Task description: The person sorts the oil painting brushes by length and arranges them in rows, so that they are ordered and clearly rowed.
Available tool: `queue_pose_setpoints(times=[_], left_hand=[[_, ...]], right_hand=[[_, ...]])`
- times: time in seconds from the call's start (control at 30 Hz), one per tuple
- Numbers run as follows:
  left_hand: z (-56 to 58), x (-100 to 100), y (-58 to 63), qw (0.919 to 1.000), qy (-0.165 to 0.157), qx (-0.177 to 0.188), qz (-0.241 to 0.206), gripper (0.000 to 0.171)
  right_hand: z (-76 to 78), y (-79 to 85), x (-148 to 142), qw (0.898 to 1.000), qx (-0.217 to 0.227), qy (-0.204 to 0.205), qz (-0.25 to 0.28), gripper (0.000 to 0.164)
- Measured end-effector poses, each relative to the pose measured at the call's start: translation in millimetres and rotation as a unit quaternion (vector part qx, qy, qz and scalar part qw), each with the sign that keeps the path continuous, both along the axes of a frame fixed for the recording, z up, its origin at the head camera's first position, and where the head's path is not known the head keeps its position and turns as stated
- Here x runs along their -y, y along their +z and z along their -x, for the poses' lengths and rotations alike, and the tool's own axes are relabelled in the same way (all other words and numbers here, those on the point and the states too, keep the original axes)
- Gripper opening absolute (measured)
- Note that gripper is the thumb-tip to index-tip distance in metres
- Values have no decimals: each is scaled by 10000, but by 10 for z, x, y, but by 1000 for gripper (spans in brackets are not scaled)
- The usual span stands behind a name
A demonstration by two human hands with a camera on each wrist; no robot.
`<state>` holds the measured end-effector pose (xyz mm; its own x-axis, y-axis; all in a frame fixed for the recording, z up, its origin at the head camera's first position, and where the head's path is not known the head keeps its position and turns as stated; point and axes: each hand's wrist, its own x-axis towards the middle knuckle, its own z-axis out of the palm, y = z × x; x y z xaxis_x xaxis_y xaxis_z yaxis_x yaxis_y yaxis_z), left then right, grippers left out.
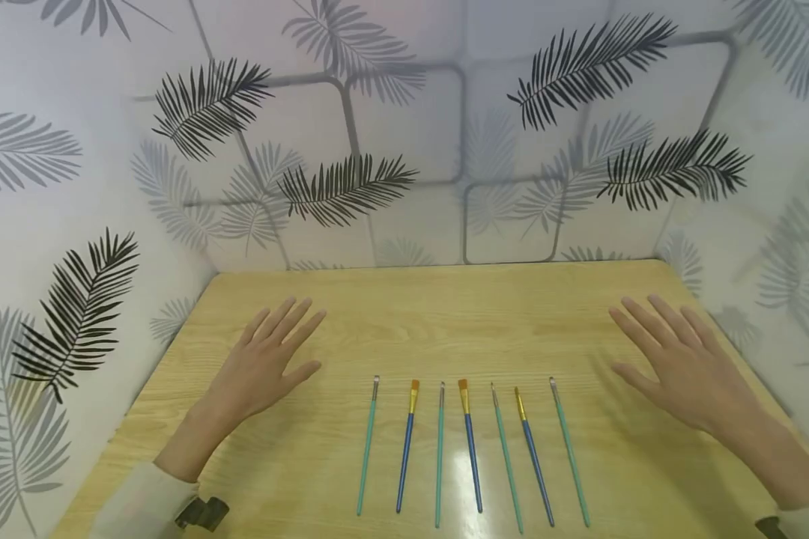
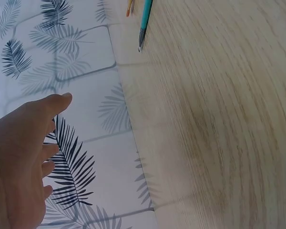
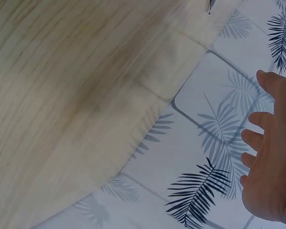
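Note:
Several paintbrushes lie in a spread row on the wooden table, bristles away from me. Green-handled ones, such as the leftmost green paintbrush (image 1: pixel 367 457) and the rightmost green paintbrush (image 1: pixel 570 453), alternate with blue-handled ones, such as a blue paintbrush (image 1: pixel 405 460) with a gold ferrule. To the left of the row, my left hand (image 1: pixel 263 370) is held over the table with its fingers spread and nothing in it. My right hand (image 1: pixel 688 374) is likewise spread and bare, right of the row. In the left wrist view, a green paintbrush (image 2: pixel 144 21) shows at the top.
The light wooden table (image 1: pixel 431 314) meets a wall (image 1: pixel 411 217) covered in palm-leaf pattern at its far edge. Patterned walls also rise along the left and right sides, close to both hands.

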<state>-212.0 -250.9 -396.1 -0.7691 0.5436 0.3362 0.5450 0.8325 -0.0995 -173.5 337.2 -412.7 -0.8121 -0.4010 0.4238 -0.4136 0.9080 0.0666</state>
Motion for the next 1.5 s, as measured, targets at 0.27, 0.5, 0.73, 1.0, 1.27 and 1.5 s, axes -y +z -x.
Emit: queue_pose_setpoints(times=[0.27,0.5,0.73,1.0,1.27,1.5], left_hand=[[-38,-18,-7,9989,63,448,-96,74],[-85,-11,2,9922,131,1062,-634,73],[-152,-48,21,9834,-5,1463,-1076,71],[-199,-133,30,9674,-397,1837,-1698,68],[-259,-211,72,9363,-398,2699,-2211,65],[-309,-267,90,9198,-333,3085,-2403,64]], right_hand=[[-47,-12,-21,9997,203,-43,105,74],[-66,16,-21,9980,441,-26,445,75],[-79,90,49,9845,1397,-59,1057,73],[-143,135,99,9493,2512,-28,1891,71],[-230,173,182,9222,3018,255,2402,65],[-273,164,286,9135,3163,300,2541,63]])
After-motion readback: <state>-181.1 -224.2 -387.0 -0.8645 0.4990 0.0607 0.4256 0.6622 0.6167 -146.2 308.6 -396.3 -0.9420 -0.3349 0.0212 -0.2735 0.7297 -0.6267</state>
